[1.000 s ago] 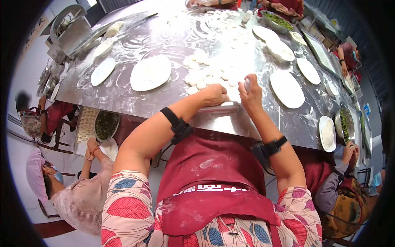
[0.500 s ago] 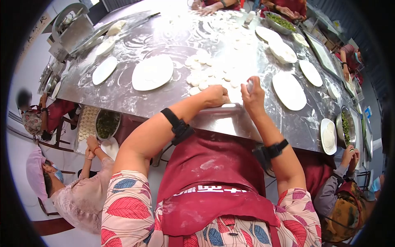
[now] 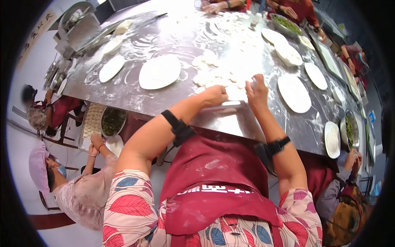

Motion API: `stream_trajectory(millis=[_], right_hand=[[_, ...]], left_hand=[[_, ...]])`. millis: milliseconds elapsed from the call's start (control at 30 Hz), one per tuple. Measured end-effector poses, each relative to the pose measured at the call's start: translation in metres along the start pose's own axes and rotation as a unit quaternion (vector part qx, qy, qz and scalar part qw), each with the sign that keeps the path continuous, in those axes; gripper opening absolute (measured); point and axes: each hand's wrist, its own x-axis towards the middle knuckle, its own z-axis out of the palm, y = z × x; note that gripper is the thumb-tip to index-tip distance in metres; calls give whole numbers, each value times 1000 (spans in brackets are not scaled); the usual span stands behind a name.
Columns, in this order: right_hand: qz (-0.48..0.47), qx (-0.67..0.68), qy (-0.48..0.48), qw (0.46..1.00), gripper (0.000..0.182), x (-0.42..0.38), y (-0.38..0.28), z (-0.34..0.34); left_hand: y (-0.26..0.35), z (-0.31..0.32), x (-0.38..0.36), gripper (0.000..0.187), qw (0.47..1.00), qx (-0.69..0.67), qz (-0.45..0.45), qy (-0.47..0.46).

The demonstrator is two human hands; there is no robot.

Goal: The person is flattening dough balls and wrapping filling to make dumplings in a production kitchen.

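Observation:
My left hand (image 3: 214,96) is low over the steel table near its front edge, fingers curled down; whatever they hold is hidden. To its right, my right hand (image 3: 257,98) is raised a little with fingers bent together around something pale, too blurred and glared to name. Just beyond both hands lies a cluster of small, floury white dough pieces (image 3: 218,77). A bright reflective patch of bare metal shows between my hands and my apron. Black bands with small boxes sit on both my forearms.
White oval plates (image 3: 159,72) stand left of the dough, and another plate (image 3: 294,94) right. A bowl of chopped greens (image 3: 286,24) is at the far side. Co-workers stand or sit around the table; one at left (image 3: 78,189) works beside a tray of dumplings (image 3: 93,119).
The view has shifted slightly, so the table appears further right. My hands stay near the dough with small finger movements. A co-worker's hands at the far right have moved apart.

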Motion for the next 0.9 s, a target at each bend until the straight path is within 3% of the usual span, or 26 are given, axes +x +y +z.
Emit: stream_trajectory(millis=[33, 100, 233, 433, 500, 567, 700, 733, 833, 900], right_hand=[[-34, -6, 16, 999, 23, -5, 1, -2], [16, 47, -20, 999, 21, -33, -6, -24], [63, 142, -60, 986, 21, -80, -42, -56], [32, 140, -42, 989, 21, -86, -40, -53], [30, 144, -45, 988, 22, -82, -38, -52], [29, 145, -46, 988, 22, -80, -39, -51], [16, 143, -55, 988, 21, -79, -34, -51], [14, 143, -61, 988, 20, -82, -33, -51], [16, 151, -63, 986, 21, -82, -32, -52], [21, 151, -58, 987, 21, -78, -37, -53]], left_hand=[[6, 0, -8, 28, 1000, -8, 18, -16], [17, 3, -19, 27, 998, 49, 9, -29], [13, 5, -31, 23, 998, -10, 57, -24], [-32, -95, -52, 20, 988, -114, 26, 104], [-68, -142, -61, 33, 970, -194, -16, 145], [-95, -184, -71, 46, 966, -95, -132, 200], [-94, -198, -85, 38, 937, 10, -191, 293], [-93, -193, -83, 31, 952, -3, -152, 264], [-69, -152, -67, 25, 972, -50, -170, 151], [-71, -119, -48, 29, 986, 37, -152, 51]])
